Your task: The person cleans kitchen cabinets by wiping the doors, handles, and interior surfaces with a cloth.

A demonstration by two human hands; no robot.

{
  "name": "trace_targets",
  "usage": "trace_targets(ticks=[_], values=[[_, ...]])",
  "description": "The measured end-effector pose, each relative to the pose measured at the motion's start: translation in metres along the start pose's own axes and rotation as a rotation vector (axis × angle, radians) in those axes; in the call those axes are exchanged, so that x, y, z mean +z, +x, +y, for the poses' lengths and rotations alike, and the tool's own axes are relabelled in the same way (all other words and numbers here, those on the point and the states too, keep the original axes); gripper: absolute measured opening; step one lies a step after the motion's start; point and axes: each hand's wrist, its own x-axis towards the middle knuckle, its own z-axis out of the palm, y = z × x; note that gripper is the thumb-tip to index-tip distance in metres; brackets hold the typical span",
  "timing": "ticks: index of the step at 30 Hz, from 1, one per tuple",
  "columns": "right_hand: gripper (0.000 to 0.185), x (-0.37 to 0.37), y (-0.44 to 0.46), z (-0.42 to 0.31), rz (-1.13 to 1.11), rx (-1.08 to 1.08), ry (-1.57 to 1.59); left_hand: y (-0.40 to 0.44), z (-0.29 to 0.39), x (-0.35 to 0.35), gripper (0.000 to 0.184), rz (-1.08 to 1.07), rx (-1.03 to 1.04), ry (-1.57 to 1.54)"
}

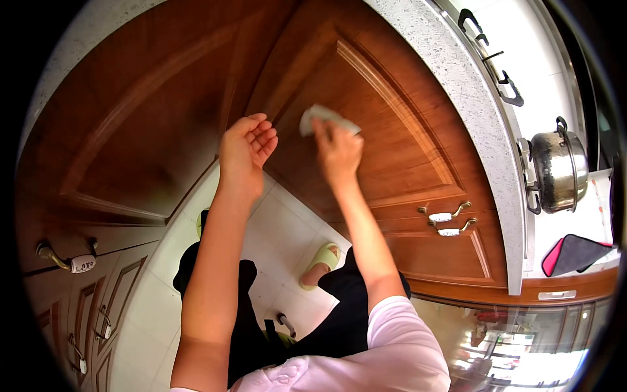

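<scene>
A pale cloth [330,120] is pinched in my right hand [339,151] and lies against the reddish-brown cabinet door [392,157]; hand and cloth are a little blurred. My left hand [250,147] hangs in the air to the left of it, palm turned up and fingers loosely curled, with nothing in it. Behind my left hand is the corner where this door meets the other brown cabinet door [150,104]. Two white-and-brass handles [441,217] sit at the right door's lower right edge.
Above the door runs a speckled grey counter edge [457,85]. A steel pot [560,171] stands on the stove side at the right, near a grey-and-pink cloth [575,254]. Another handle [83,263] juts out at the left. My slippered foot [320,264] is on the tiled floor [274,228].
</scene>
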Motion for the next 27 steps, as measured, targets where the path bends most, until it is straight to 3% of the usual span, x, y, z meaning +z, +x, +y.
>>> trace_targets(ticks=[2, 4, 6, 9, 11, 15, 21, 22, 25, 27], values=[[0.036, -0.023, 0.064, 0.01, 0.258, 0.102, -0.199, 0.001, 0.001, -0.001, 0.018, 0.008, 0.002, 0.002], [0.04, -0.026, 0.107, 0.009, 0.378, 0.179, -0.209, 0.004, -0.002, 0.0, 0.017, 0.011, -0.018, 0.001], [0.046, -0.012, 0.11, -0.004, 0.269, 0.177, -0.241, 0.004, -0.003, -0.001, 0.017, 0.022, -0.032, -0.001], [0.054, 0.028, 0.059, -0.032, -0.046, -0.06, -0.121, 0.003, -0.003, 0.003, 0.017, 0.029, -0.031, -0.015], [0.052, 0.064, 0.007, -0.046, -0.24, -0.188, -0.001, 0.004, -0.002, 0.0, 0.017, 0.024, -0.023, -0.019], [0.049, 0.062, -0.013, -0.044, -0.428, -0.247, 0.06, 0.004, 0.003, -0.006, 0.018, 0.037, 0.004, -0.038], [0.046, -0.016, 0.145, 0.008, 0.45, 0.078, -0.113, 0.004, 0.009, -0.008, 0.019, 0.101, 0.022, -0.047], [0.047, -0.024, 0.16, 0.008, 0.434, 0.158, -0.092, 0.006, 0.008, -0.009, 0.019, 0.097, 0.024, -0.054], [0.046, -0.003, 0.171, -0.005, 0.455, 0.081, -0.134, 0.007, 0.006, -0.008, 0.019, 0.107, 0.037, -0.072], [0.044, 0.017, 0.151, -0.022, 0.347, 0.069, -0.145, 0.008, 0.005, -0.008, 0.018, 0.115, 0.039, -0.077]])
